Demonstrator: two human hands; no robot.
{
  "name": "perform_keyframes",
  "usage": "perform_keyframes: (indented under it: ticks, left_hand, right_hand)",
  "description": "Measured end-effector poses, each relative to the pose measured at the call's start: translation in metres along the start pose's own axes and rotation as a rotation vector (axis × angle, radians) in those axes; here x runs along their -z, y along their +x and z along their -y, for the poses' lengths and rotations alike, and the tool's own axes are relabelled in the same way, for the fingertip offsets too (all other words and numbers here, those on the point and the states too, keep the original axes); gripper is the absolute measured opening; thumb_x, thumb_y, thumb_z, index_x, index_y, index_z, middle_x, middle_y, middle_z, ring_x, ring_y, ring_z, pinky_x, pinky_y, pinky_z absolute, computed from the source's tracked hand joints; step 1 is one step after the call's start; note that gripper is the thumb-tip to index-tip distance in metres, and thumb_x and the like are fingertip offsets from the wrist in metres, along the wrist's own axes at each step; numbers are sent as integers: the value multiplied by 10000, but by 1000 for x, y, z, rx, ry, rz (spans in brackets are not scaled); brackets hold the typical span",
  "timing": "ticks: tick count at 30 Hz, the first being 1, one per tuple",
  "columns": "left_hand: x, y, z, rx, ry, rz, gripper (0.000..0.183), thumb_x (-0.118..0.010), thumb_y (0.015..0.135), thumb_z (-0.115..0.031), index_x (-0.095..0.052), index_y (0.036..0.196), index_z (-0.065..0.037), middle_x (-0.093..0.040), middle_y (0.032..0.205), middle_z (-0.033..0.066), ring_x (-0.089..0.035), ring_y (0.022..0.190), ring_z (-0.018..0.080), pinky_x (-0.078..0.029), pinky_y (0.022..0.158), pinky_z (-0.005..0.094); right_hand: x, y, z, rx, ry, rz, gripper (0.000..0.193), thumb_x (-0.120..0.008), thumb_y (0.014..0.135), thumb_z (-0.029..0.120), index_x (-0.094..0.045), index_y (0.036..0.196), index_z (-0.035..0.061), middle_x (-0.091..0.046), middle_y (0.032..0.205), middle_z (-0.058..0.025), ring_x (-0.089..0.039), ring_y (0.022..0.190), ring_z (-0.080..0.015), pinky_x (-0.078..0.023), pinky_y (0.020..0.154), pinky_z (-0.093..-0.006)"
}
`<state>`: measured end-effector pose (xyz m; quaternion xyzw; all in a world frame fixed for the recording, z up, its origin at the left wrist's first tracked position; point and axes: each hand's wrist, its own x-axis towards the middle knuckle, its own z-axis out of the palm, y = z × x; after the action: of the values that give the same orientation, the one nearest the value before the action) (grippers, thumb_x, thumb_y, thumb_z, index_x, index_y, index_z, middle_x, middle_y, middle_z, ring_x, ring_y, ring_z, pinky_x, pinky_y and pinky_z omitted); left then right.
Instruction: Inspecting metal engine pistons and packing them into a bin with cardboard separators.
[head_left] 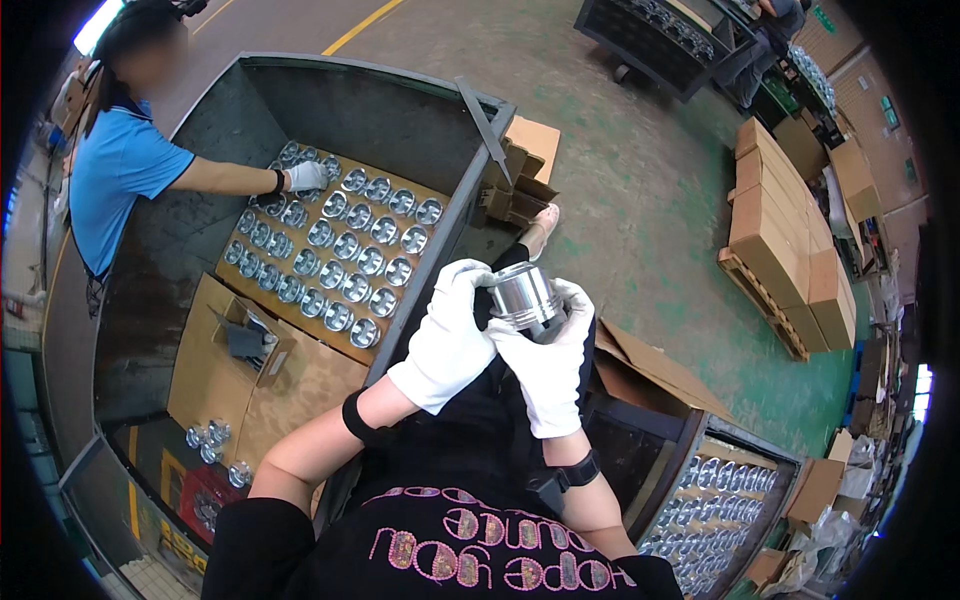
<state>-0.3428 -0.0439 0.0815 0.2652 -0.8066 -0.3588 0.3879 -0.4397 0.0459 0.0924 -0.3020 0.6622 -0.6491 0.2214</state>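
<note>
Between my two white-gloved hands is a shiny metal piston (pixel 523 297), held in front of my body. My left hand (pixel 450 330) has its fingers closed on the piston's left side. My right hand (pixel 553 350) grips it from the right and from below, the thumb near its lower edge. Grooves ring the piston's side. To the left stands a large dark metal bin (pixel 420 85) with rows of similar pistons (pixel 345 247) on a brown cardboard sheet.
A co-worker in a blue shirt (pixel 125 170) reaches a gloved hand (pixel 308 177) into the bin. A small open carton (pixel 262 345) sits inside it. More pistons (pixel 715 510) fill a bin at lower right. Stacked cartons (pixel 775 230) stand on a pallet at right.
</note>
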Motion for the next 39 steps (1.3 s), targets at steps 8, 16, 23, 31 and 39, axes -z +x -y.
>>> perform_keyframes:
  ticks: [8,16,23,31,39]
  left_hand:
    - [1,-1,1,68,14,23,464,-652,698,27,-504,1135,-18,-523,1143,166,-559,1056,335,-470,904,376]
    - [-1,-4,6,104,6,6,509,-698,686,20,-492,1150,-22,-516,1145,155,-562,1060,323,-471,903,370]
    - [1,-3,6,124,28,9,442,-708,731,-10,-512,1127,-20,-532,1121,145,-575,1032,314,-478,879,366]
    - [8,-2,9,253,-46,63,206,-549,952,-83,-557,1135,9,-557,1120,157,-585,1032,269,-474,886,350]
    - [10,4,7,232,-106,37,244,-560,957,-111,-558,1172,5,-540,1183,142,-587,1047,227,-476,895,334]
  right_hand:
    - [-7,0,-4,37,-131,-116,794,-900,625,203,-419,1237,42,-508,1119,-118,-546,1036,-225,-490,862,-344]
    - [-7,3,-13,4,-163,-190,822,-920,612,229,-400,1208,7,-512,1083,-134,-567,955,-207,-511,800,-325]
    - [-3,5,-22,-29,-194,-192,840,-919,618,238,-379,1217,1,-521,1064,-140,-576,922,-198,-515,773,-320]
    - [-3,1,-23,-78,-184,-160,794,-889,666,258,-378,1216,0,-515,1084,-148,-570,940,-197,-509,796,-328]
    - [-9,-1,-23,-141,-61,-93,784,-881,674,246,-367,1212,2,-523,1089,-146,-573,933,-185,-517,792,-315]
